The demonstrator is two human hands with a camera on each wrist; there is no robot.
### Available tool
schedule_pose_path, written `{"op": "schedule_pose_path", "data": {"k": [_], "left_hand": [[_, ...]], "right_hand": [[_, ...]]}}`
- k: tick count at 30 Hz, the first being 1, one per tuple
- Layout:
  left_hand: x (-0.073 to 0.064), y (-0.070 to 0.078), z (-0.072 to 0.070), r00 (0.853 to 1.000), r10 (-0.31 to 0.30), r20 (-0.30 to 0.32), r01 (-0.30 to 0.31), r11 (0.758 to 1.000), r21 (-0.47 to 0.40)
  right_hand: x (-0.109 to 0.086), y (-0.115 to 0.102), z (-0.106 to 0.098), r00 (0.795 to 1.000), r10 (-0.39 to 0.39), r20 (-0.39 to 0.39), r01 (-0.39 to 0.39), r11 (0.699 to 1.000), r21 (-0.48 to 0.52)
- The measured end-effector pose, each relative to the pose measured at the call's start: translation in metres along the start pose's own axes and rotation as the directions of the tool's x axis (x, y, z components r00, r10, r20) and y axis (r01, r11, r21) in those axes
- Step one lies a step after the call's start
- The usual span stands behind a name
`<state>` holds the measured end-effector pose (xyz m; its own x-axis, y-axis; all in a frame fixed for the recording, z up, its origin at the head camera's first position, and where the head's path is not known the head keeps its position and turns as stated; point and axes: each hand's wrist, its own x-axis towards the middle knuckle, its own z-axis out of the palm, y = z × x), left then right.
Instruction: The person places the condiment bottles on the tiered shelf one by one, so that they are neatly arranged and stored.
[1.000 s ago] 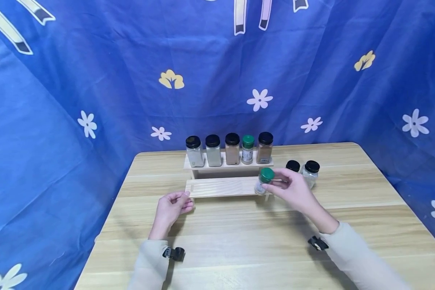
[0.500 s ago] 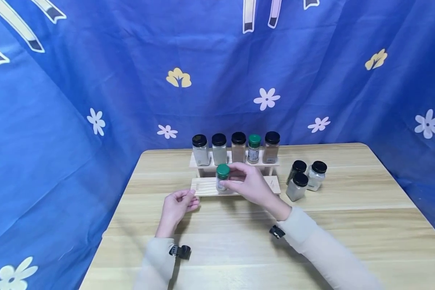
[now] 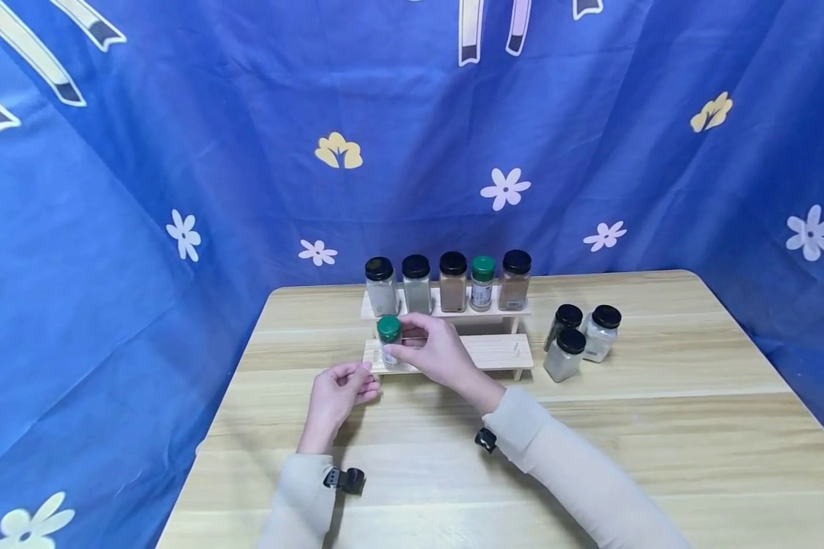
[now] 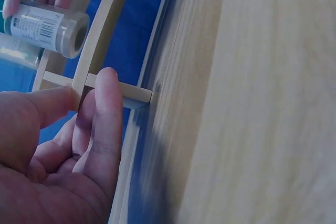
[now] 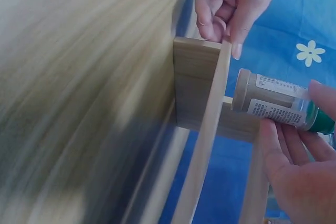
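Note:
My right hand (image 3: 439, 354) grips a small spice jar (image 3: 388, 329) with a green cap, held upright over the left end of the wooden rack's lower shelf (image 3: 490, 352). In the right wrist view the clear jar (image 5: 275, 98) shows a white printed label and brownish contents, with thumb and fingers round its upper part. Its base is close to the board; whether they touch I cannot tell. My left hand (image 3: 339, 390) pinches the front left corner of that shelf, thumb on top and fingers below, as the left wrist view of the hand (image 4: 79, 150) shows.
Along the rack's upper shelf stands a row of several jars, black-capped except for one green-capped jar (image 3: 482, 284). Right of the rack, three black-capped jars (image 3: 564, 356) stand grouped on the wooden table (image 3: 412, 473). A blue patterned cloth (image 3: 412, 152) hangs behind.
My right hand has carried the green-capped jar leftward along the lower shelf, from its right end to its left end. The left hand has kept its pinch on the shelf corner.

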<state>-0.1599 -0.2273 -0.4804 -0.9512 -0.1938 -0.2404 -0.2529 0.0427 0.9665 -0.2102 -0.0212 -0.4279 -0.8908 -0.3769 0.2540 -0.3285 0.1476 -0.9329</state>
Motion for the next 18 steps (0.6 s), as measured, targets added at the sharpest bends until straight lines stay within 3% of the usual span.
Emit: {"op": "schedule_pose_path", "data": {"k": [9,18], "left_hand": [[0.0013,-0.0020,0.0019,1.000,0.012,0.001,-0.012,1.000,-0.008],[0.0028,-0.0028,0.0011,1.000,0.009,-0.006,-0.009,1.000,-0.009]], "right_hand": [[0.0004,0.0084,0.0007,1.000,0.020,-0.001,-0.020,1.000,-0.003],[0.0001,0.0102,0.0000,1.000,-0.009,0.018,0.009,0.999,-0.045]]}}
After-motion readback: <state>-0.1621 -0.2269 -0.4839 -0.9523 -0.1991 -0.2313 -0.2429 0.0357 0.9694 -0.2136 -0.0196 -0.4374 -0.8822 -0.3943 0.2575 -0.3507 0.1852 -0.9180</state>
